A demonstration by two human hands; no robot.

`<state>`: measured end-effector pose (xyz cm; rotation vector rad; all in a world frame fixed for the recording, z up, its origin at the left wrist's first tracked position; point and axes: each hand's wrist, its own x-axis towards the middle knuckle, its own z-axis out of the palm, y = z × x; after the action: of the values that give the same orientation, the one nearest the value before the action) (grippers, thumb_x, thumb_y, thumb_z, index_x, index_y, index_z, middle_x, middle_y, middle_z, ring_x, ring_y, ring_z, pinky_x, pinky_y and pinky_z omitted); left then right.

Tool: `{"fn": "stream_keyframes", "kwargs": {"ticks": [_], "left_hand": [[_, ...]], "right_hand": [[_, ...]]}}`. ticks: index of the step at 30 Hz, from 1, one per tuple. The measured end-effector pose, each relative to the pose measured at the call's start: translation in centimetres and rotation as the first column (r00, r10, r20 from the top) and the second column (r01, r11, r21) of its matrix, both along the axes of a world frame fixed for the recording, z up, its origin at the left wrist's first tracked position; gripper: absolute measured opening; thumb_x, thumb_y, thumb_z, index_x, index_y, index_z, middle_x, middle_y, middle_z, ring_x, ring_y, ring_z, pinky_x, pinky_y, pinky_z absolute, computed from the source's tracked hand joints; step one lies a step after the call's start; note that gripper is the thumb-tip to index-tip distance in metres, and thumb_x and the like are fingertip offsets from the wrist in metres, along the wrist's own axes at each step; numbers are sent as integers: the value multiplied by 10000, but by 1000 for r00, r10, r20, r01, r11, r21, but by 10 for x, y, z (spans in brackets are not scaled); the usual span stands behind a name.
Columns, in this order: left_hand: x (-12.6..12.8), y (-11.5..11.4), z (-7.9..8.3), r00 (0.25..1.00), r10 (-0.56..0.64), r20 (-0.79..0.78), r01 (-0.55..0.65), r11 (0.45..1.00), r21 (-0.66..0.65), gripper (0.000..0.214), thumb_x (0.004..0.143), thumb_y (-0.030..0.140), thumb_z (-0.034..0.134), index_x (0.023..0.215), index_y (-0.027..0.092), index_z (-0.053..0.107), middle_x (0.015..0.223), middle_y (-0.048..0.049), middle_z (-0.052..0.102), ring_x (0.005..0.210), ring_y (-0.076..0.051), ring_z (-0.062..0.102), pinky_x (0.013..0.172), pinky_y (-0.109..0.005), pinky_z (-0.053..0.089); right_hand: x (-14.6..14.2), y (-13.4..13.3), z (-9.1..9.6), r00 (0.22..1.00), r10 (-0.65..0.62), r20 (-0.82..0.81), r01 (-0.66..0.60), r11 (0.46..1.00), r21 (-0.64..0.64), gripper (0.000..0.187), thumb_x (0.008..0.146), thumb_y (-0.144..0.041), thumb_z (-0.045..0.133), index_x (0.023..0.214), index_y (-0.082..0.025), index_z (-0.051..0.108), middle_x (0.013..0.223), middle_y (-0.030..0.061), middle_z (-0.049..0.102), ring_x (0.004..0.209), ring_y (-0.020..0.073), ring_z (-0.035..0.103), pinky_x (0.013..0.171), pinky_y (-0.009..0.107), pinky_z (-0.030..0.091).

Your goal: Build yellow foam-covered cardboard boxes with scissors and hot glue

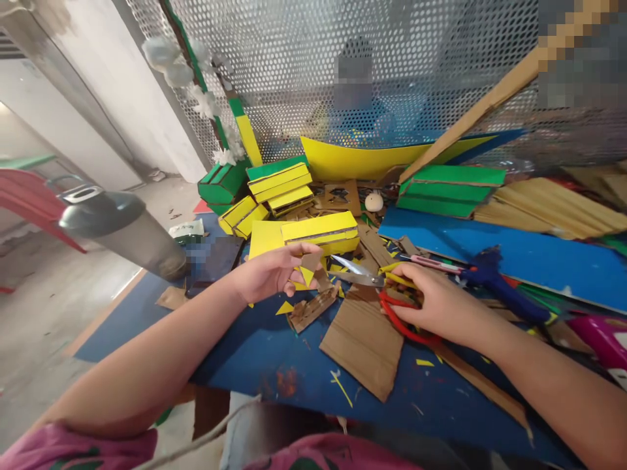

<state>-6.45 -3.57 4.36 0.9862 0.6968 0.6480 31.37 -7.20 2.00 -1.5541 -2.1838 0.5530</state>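
Note:
In the middle of the head view, my left hand (274,271) pinches a small piece of cardboard (310,262) with a yellow face. My right hand (435,297) grips scissors (360,273) with red and yellow handles. Their blades are parted and point left, close to the piece. Under the hands lie a folded cardboard scrap (316,308), a yellow triangle (285,307) and a flat brown cardboard sheet (365,343). Just beyond my left hand, a yellow-covered box (321,233) rests on a yellow sheet (264,236).
A grey bottle (127,228) stands at the left of the blue table (235,359). Further right are a blue glue gun (509,287), a pink-handled cutter (431,262) and a blue board (490,245). Green boxes (450,189) and a perforated metal screen (294,65) are behind.

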Motion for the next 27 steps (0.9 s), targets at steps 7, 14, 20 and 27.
{"fn": "stream_keyframes", "kwargs": {"ticks": [7, 14, 20, 27], "left_hand": [[0, -8, 12, 995, -54, -81, 50, 997, -50, 666, 846, 399, 891, 1491, 279, 772, 1257, -138, 836, 774, -180, 805, 528, -192, 519], [5, -12, 16, 950, 282, -132, -260, 952, 159, 566, 890, 424, 888, 1415, 274, 738, 1276, -82, 809, 744, -111, 752, 559, -187, 532], [6, -12, 13, 887, 386, -254, -246, 859, 449, 468, 913, 521, 912, 1233, 223, 743, 1132, -61, 803, 796, -151, 770, 587, -211, 525], [7, -19, 14, 739, 424, -523, 183, 621, 762, 303, 1032, 465, 794, 1224, 231, 784, 1288, -88, 855, 860, -173, 760, 671, -270, 557]], "right_hand": [[-1, 1, 4, 986, -19, -165, -12, 983, -182, 344, 871, -523, 885, 1103, -303, 757, 1142, 60, 854, 991, 313, 815, 827, 419, 644], [-6, -1, 6, 981, -121, -154, 95, 981, -168, 648, 654, -574, 1072, 1046, -297, 636, 1008, 51, 809, 800, 264, 752, 693, 394, 619], [-5, 0, 7, 974, -102, -203, 55, 973, -224, 604, 682, -562, 1056, 993, -295, 613, 947, 34, 758, 811, 269, 714, 726, 404, 611], [2, 10, 7, 894, -139, -427, 13, 959, -284, 482, 777, -576, 963, 986, -280, 645, 901, 13, 725, 840, 260, 699, 762, 389, 585]]}}
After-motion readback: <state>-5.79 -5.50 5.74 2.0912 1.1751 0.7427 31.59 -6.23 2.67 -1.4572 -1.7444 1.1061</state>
